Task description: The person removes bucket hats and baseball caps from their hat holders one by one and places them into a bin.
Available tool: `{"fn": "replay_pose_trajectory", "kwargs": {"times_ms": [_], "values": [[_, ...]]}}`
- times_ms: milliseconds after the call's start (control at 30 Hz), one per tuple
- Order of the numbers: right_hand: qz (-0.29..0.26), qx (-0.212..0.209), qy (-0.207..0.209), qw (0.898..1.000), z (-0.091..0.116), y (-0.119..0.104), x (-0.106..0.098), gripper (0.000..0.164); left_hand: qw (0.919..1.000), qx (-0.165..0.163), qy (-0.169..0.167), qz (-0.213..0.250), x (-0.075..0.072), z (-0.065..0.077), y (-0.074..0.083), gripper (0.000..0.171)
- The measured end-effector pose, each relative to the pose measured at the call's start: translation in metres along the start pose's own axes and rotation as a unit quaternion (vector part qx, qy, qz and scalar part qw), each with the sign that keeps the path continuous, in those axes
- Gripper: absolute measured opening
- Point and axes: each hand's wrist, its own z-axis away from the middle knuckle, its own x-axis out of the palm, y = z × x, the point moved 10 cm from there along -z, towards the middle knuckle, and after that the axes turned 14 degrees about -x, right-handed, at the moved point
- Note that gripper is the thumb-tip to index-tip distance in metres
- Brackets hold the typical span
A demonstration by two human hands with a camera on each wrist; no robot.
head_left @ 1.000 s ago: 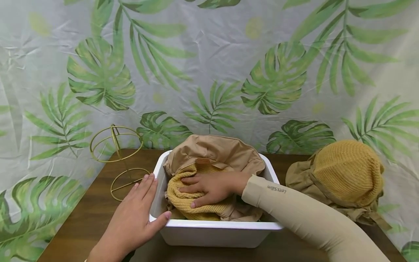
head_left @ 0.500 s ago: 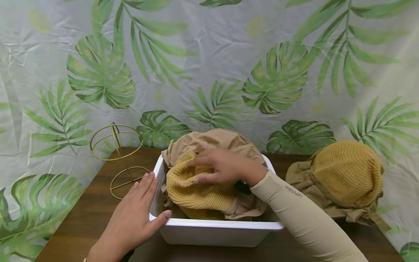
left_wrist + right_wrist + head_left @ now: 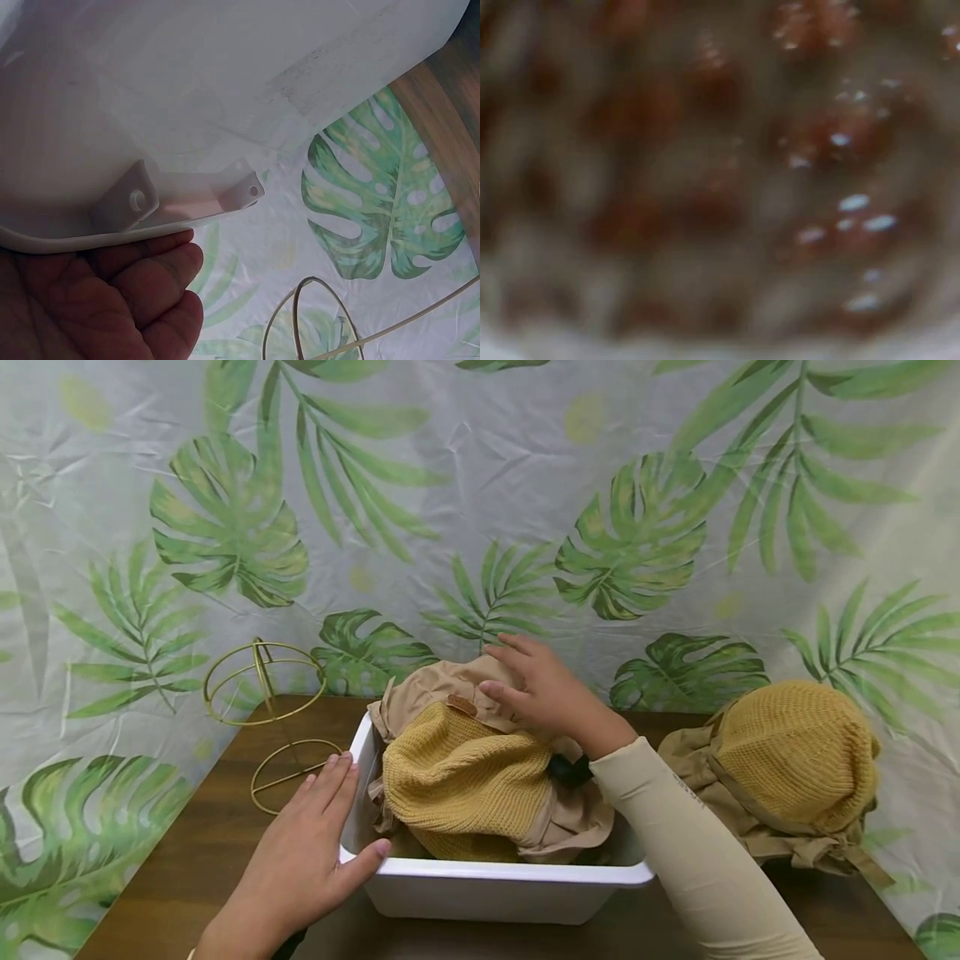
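Observation:
A yellow knit hat (image 3: 465, 785) with a tan cloth brim (image 3: 431, 681) fills the white plastic bin (image 3: 495, 897) in the head view. A small brown tag (image 3: 461, 704) sits at the edge of its knit. My left hand (image 3: 300, 839) rests along the bin's left rim, thumb spread toward the front corner. In the left wrist view, this hand (image 3: 142, 300) lies against the outside of the rim. My right hand (image 3: 551, 693) is over the back right of the brim, fingers spread and overlapping the cloth. The right wrist view is a blurred close-up of knit.
A second hat (image 3: 795, 756), yellow knit with olive-brown cloth and ties, stands on the dark wooden table (image 3: 202, 827) at the right. At the left is a gold wire stand (image 3: 264, 677) with two rings. A leaf-print sheet (image 3: 495, 493) hangs behind the table.
My right hand has lifted out of the pressed-in knit and moved back and right over the brim. The knit has risen and bulges higher. My left hand stays on the rim.

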Motion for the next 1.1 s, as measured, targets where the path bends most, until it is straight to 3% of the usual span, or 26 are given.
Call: {"fn": "replay_pose_trajectory", "kwargs": {"times_ms": [200, 467, 600, 767, 900, 1100], "values": [[0.02, 0.067, -0.074, 0.995, 0.007, 0.024, 0.019, 0.076, 1.0, -0.005, -0.004, -0.003, 0.0, -0.001, -0.001, 0.085], [0.017, 0.069, -0.085, 0.994, 0.008, 0.027, 0.027, 0.076, 1.0, -0.005, -0.004, -0.006, 0.001, -0.001, -0.001, 0.086], [-0.008, 0.041, -0.074, 0.996, 0.006, 0.017, 0.026, 0.071, 1.0, -0.002, -0.001, -0.007, 0.0, -0.001, 0.0, 0.085], [-0.076, -0.033, -0.063, 0.995, 0.004, -0.007, 0.023, 0.066, 1.0, 0.005, -0.001, -0.008, -0.001, 0.0, 0.002, 0.085], [-0.115, -0.086, -0.094, 0.985, 0.007, -0.03, 0.026, 0.068, 1.0, 0.004, -0.002, -0.005, -0.001, 0.001, 0.002, 0.085], [-0.108, -0.136, -0.15, 0.973, 0.015, -0.061, 0.034, 0.072, 1.0, 0.0, -0.002, -0.005, 0.0, 0.001, 0.001, 0.085]]}}
